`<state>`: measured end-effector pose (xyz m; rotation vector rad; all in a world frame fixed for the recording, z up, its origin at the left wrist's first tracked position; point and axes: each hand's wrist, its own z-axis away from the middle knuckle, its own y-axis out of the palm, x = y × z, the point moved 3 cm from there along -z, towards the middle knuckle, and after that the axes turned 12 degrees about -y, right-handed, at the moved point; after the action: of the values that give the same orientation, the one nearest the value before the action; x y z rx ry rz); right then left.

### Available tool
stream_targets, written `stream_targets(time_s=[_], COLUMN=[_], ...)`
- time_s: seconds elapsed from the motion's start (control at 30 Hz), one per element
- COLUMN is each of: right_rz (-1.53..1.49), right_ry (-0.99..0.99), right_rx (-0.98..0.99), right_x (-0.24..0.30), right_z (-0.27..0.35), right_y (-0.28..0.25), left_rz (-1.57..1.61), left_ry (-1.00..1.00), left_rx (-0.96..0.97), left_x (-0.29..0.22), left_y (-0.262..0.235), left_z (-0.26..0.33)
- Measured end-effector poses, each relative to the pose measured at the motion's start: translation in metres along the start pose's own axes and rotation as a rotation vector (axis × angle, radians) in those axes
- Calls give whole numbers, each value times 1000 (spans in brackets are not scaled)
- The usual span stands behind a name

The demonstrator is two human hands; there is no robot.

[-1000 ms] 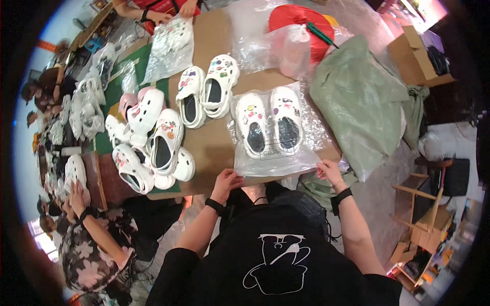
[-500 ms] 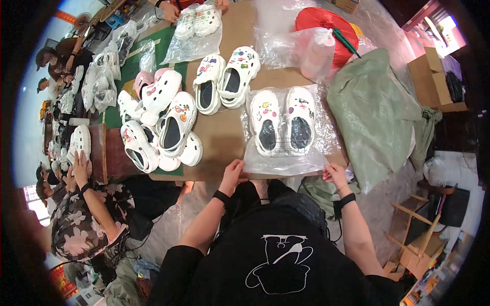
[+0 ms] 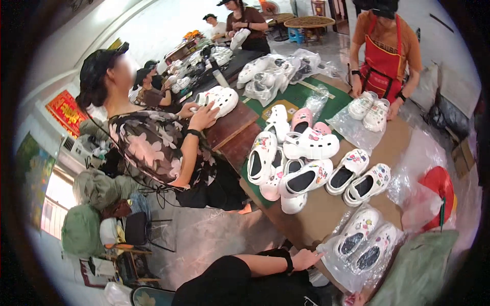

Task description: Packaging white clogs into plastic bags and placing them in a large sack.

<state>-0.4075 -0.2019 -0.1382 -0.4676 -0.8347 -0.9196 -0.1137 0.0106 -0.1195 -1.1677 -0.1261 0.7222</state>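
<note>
Two white clogs (image 3: 360, 225) with colourful charms and dark insoles lie side by side in a clear plastic bag (image 3: 338, 261) on the table's near end. My left hand (image 3: 305, 259) pinches the bag's left corner at its near edge. Low in the picture, at the bag's other near corner, part of my right hand (image 3: 353, 299) shows with its fingers closed on the plastic. Just beyond the bag stand two loose white clogs (image 3: 368, 184) with charms. A pile of white and pink clogs (image 3: 311, 144) lies farther left.
The brown cardboard-topped table (image 3: 306, 224) is edged by a green mat (image 3: 334, 104). Across it, a person in a red apron (image 3: 380, 76) handles bagged clogs. At left, a person in a floral shirt (image 3: 153, 143) holds a white clog. A grey-green sack (image 3: 421, 265) and red bag (image 3: 438, 196) lie right.
My view has swung left and up, bringing the co-workers and room into sight. Both hands stay at the bag's near corners, and the bagged clogs keep their place on the table.
</note>
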Motion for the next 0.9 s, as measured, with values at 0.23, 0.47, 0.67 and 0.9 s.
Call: stream_targets(time_s=[0.23,0.47,0.67,0.9], right_rz=[144,167,231,207], right_ry=[4,-70,-40,-20], right_rx=[86,95,201,183], right_x=[5,35,30,25], right_z=[-24,-7,1,0], right_y=[-13,8,11,11], left_rz=[81,309,737,1135], left_ry=[23,108,-299,-421], left_rx=[-198,-326,-337,-353], left_x=[16,21,11,22], left_y=[-4,-2,-28,-22], left_z=[10,10,-10,-22])
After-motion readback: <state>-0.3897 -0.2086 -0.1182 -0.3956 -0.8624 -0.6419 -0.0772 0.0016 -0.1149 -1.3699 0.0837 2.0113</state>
